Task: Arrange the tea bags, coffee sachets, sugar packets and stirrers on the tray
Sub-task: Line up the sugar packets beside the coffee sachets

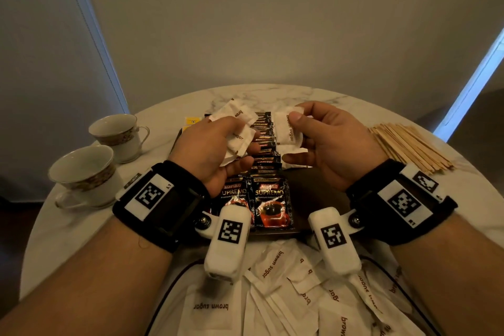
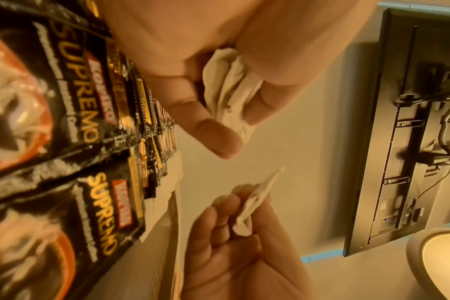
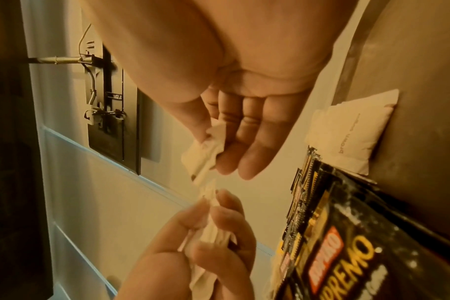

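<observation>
The left hand (image 1: 210,144) is gripping a bunch of white paper brown sugar packets (image 1: 236,124), fingers and thumb curled round them, above the far left part of the dark rectangular tray (image 1: 313,185). The right hand (image 1: 327,142) is pinching a single white brown sugar packet (image 1: 287,128) between thumb and fingers, holding it upright just right of the bunch, the two hands near each other but apart. Beneath them, two overlapping rows of black Kopiko Supremo coffee sachets (image 1: 270,199) are lying along the middle of the tray, running from its near edge to its far edge. Another white sugar packet (image 3: 347,132) is lying flat on the tray just right of the sachets. A loose heap of further brown sugar packets (image 1: 286,294) is sitting on the round white marble counter (image 1: 68,240) at its near edge. A pile of pale wooden stirrers (image 1: 409,144) is resting on the counter right of the tray, and two white gold-banded teacups (image 1: 87,174) are standing to its left. Yellow tea bags (image 1: 192,120) are peeking out beyond the left hand.
</observation>
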`<state>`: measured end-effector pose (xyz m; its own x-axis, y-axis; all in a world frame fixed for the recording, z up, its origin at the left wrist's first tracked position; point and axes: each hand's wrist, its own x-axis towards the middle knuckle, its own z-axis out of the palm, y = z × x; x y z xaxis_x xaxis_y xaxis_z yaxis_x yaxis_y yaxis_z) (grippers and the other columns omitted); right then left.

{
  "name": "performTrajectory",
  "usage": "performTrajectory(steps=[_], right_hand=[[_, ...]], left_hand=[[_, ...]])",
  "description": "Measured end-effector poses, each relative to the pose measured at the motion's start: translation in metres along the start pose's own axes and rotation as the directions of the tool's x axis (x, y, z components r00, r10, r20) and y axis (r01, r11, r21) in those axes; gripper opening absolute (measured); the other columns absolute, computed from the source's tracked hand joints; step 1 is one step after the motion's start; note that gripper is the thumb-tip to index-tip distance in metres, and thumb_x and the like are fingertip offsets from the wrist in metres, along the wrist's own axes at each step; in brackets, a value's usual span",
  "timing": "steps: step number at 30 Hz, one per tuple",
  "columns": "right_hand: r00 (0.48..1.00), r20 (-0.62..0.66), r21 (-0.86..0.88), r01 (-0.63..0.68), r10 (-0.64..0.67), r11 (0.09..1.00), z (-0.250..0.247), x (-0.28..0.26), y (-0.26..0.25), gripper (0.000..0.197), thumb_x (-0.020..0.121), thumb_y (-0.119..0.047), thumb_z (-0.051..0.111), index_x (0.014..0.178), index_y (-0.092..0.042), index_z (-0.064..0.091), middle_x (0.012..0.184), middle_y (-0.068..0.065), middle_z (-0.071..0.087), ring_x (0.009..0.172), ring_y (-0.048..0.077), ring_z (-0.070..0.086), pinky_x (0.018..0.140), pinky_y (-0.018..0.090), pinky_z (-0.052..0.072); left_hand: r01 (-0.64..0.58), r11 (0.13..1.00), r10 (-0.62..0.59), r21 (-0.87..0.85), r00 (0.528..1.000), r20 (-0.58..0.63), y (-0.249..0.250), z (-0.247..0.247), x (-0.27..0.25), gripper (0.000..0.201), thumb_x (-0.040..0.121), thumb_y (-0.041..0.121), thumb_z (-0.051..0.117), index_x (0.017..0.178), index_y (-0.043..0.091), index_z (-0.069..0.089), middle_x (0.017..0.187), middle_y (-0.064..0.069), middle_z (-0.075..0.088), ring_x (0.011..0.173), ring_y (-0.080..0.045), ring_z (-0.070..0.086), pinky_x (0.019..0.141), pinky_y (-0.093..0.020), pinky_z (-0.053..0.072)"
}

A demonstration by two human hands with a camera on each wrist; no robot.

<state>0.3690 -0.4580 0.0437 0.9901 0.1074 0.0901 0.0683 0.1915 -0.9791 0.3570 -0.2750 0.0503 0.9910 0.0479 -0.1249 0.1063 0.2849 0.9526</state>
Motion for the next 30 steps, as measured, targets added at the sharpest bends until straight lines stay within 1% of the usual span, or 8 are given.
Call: performTrajectory(steps=[3, 6, 11, 15, 20, 25, 28, 30], right_hand=[[0.998, 0.053, -0.108, 0.039, -0.033, 0.993, 0.002, -0.003, 0.004, 0.007, 0.101, -0.017, 0.062, 0.098, -0.013, 0.067, 0.086, 0.004, 0.074, 0.073, 0.017, 0.07, 0.055, 0.031, 0.057], [0.994, 0.082, -0.156, 0.081, -0.068, 0.984, 0.004, -0.005, 0.007, 0.006, 0.097, -0.018, 0.066, 0.096, -0.012, 0.069, 0.082, 0.003, 0.074, 0.07, 0.014, 0.069, 0.055, 0.03, 0.056], [0.988, 0.154, -0.15, 0.015, 0.008, 0.989, -0.005, -0.001, 0.003, 0.03, 0.079, -0.016, 0.078, 0.105, -0.005, 0.07, 0.097, 0.012, 0.078, 0.086, 0.023, 0.075, 0.066, 0.03, 0.058], [0.999, 0.017, -0.079, 0.032, -0.03, 0.996, -0.009, 0.002, 0.0, 0.012, 0.084, 0.0, 0.074, 0.096, -0.002, 0.072, 0.092, 0.013, 0.078, 0.082, 0.024, 0.075, 0.066, 0.026, 0.059], [0.984, -0.16, -0.076, 0.071, -0.083, 0.995, -0.006, 0.008, 0.01, 0.011, 0.092, -0.003, 0.07, 0.092, -0.012, 0.076, 0.095, 0.009, 0.078, 0.083, 0.023, 0.073, 0.061, 0.028, 0.055], [0.938, -0.326, -0.27, -0.211, 0.117, 0.939, -0.03, 0.022, 0.014, 0.016, 0.097, -0.003, 0.061, 0.094, -0.013, 0.074, 0.103, 0.014, 0.075, 0.063, 0.013, 0.058, 0.048, 0.024, 0.042], [0.895, -0.317, -0.297, -0.408, 0.314, 0.863, -0.042, 0.026, 0.017, 0.017, 0.098, -0.005, 0.057, 0.099, -0.01, 0.073, 0.109, 0.018, 0.074, 0.062, 0.013, 0.05, 0.05, 0.023, 0.038], [0.883, -0.317, -0.311, -0.442, 0.346, 0.842, -0.042, 0.027, 0.018, 0.017, 0.098, -0.004, 0.058, 0.097, -0.01, 0.074, 0.109, 0.018, 0.074, 0.067, 0.016, 0.052, 0.052, 0.024, 0.039]], left_hand=[[-0.009, 0.999, 0.005, 0.041, 0.996, 0.089, -0.001, 0.001, -0.003, 0.02, 0.088, 0.029, 0.078, 0.102, 0.016, 0.071, 0.081, -0.004, 0.074, 0.06, -0.012, 0.066, 0.044, -0.022, 0.05], [-0.042, 0.994, 0.024, 0.103, 0.986, 0.167, -0.004, 0.002, -0.007, 0.028, 0.084, 0.015, 0.08, 0.11, 0.012, 0.072, 0.085, -0.003, 0.076, 0.063, -0.012, 0.068, 0.048, -0.022, 0.049], [-0.084, 0.995, 0.078, 0.055, 0.992, 0.101, -0.004, -0.001, -0.003, 0.039, 0.083, 0.001, 0.078, 0.119, 0.009, 0.068, 0.102, -0.011, 0.079, 0.076, -0.021, 0.075, 0.049, -0.023, 0.051], [-0.072, 0.997, 0.071, 0.016, 0.994, 0.079, -0.005, -0.001, 0.0, 0.041, 0.083, -0.003, 0.077, 0.121, 0.01, 0.067, 0.101, -0.012, 0.079, 0.076, -0.022, 0.075, 0.051, -0.024, 0.054], [-0.037, 0.999, 0.037, 0.007, 0.994, 0.103, -0.009, 0.003, -0.001, 0.03, 0.085, -0.004, 0.076, 0.111, 0.009, 0.068, 0.09, -0.009, 0.079, 0.074, -0.019, 0.076, 0.052, -0.025, 0.057], [-0.039, 0.999, 0.039, 0.01, 0.999, 0.036, -0.008, -0.001, 0.005, 0.034, 0.086, 0.0, 0.077, 0.118, -0.002, 0.066, 0.083, -0.009, 0.076, 0.07, -0.018, 0.075, 0.05, -0.024, 0.055], [-0.041, 0.999, 0.041, 0.009, 0.999, 0.025, -0.007, -0.002, 0.006, 0.038, 0.087, 0.002, 0.076, 0.122, -0.005, 0.064, 0.083, -0.009, 0.075, 0.07, -0.017, 0.075, 0.049, -0.023, 0.054], [-0.041, 0.999, 0.041, 0.014, 0.999, 0.028, -0.006, -0.002, 0.006, 0.037, 0.088, 0.002, 0.075, 0.122, -0.005, 0.064, 0.082, -0.009, 0.075, 0.069, -0.016, 0.074, 0.049, -0.022, 0.054]])
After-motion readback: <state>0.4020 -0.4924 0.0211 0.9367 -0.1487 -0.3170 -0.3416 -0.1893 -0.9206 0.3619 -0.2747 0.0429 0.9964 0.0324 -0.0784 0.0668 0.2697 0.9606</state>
